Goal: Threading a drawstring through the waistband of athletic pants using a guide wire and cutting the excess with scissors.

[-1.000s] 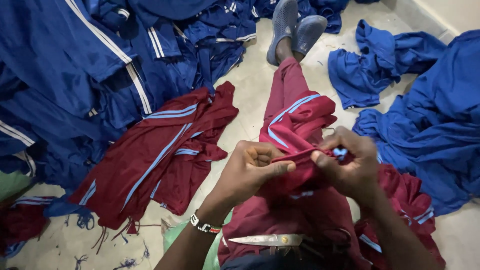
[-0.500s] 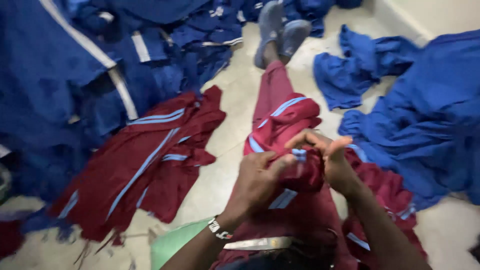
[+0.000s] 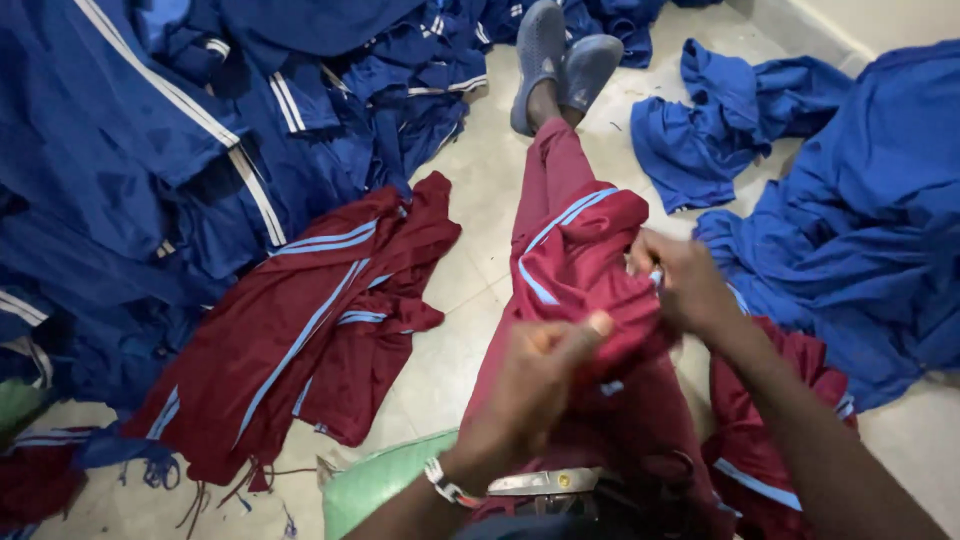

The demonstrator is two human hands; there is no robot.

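I sit on the floor with a maroon garment point(image 3: 580, 250) with light blue stripes draped over my lap. My left hand point(image 3: 535, 385) pinches a fold of this garment near my body, thumb up. My right hand point(image 3: 685, 285) grips the same cloth a little farther out, on its right side. The two hands are a short way apart with cloth bunched between them. A pair of scissors point(image 3: 545, 483) lies on my lap below the left hand. My feet in grey shoes point(image 3: 560, 60) stretch out ahead.
Maroon striped garments point(image 3: 300, 330) lie spread on the floor to my left. A big heap of blue striped clothes point(image 3: 170, 150) fills the left side, and more blue cloth point(image 3: 850, 220) is piled on the right. A green cushion edge point(image 3: 385, 480) shows under me.
My hands have drawn apart and shifted their hold on the maroon garment; the left hand has dropped toward my body, the right stays out on the cloth.
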